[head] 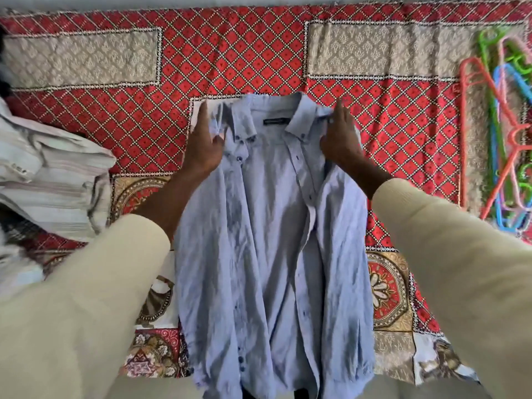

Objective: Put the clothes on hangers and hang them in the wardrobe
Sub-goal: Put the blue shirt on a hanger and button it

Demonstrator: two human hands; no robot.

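Pale blue shirt (273, 240), crumpled cotton-like weave, dark buttons, lies mid-frame on the red diamond-patterned bedcover (230, 53); collar toward frame top, long axis vertical, front unbuttoned. We note our left hand (203, 139) and right hand (341, 136) each gripping a shoulder beside the collar. Bright plastic hangers (501, 133) lie heaped at right edge; striped folded clothes (49, 174) at left.

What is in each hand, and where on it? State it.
Both hands hold the light blue shirt by its shoulders, on either side of the collar: the left hand grips the one shoulder, the right hand the other. No hanger is in hand.
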